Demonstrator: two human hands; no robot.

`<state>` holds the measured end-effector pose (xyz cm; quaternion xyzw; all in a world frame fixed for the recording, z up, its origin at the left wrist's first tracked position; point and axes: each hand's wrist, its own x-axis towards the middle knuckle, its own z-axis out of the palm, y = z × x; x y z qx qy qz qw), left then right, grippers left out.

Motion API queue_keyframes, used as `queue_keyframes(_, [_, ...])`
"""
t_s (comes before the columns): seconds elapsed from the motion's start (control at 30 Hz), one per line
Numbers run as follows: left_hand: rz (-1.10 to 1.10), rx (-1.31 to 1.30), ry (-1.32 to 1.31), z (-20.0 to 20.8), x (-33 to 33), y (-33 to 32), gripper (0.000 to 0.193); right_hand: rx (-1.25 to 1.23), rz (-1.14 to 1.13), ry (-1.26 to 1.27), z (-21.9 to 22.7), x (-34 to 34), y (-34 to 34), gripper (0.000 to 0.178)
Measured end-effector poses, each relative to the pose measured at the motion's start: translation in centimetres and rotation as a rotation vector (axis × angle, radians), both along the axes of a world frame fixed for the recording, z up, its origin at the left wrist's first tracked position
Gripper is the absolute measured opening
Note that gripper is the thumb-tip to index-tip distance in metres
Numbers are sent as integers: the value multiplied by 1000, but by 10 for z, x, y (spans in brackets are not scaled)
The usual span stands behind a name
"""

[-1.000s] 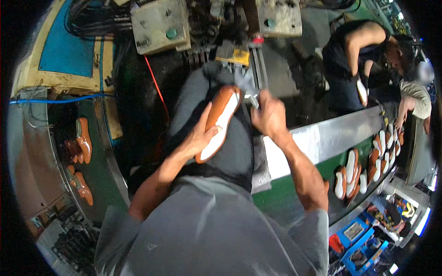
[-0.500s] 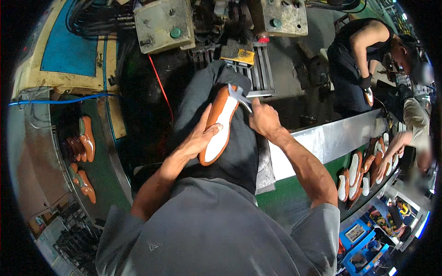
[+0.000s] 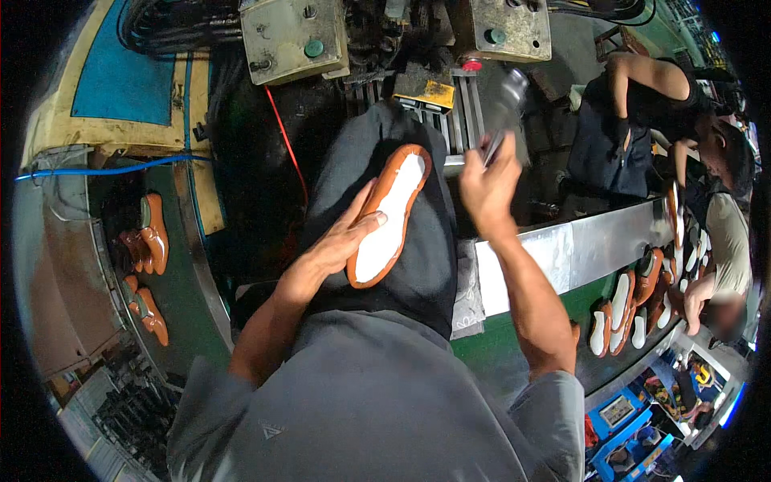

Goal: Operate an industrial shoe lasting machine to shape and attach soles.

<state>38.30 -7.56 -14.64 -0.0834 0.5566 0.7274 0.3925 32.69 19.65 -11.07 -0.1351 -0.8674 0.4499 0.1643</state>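
Note:
An orange-brown shoe (image 3: 399, 210) lies bottom up across my thigh, its underside white with a brown margin. My left hand (image 3: 345, 241) grips its side, thumb pressed on the white underside and fingers partly hidden behind the shoe. To the right of the shoe, my right hand (image 3: 490, 186) is raised, closed round the handle of a hammer (image 3: 509, 92). Motion blurs the hammer's metal head, which is apart from the shoe.
Two machine boxes with green buttons (image 3: 314, 49) stand ahead. Brown shoes (image 3: 152, 233) sit on the left belt. More shoes and white soles (image 3: 621, 301) lie on the right belt, behind a metal ledge (image 3: 594, 245). Two people (image 3: 650, 88) work at the right.
My right hand has lifted the hammer up and to the right, off the shoe's toe. My left hand keeps its hold. At right, the nearby people have bent and shifted their arms.

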Motion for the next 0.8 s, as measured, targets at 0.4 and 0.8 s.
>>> queue_keyframes(0.4, [44,249,-245,-23,-13,-19,75,490,470,-638,-59,43,-16,28])
queue_keyframes(0.8, [118,305,-307,-12,1,-16,82,-21,136,-262,-10,83,-26,24])
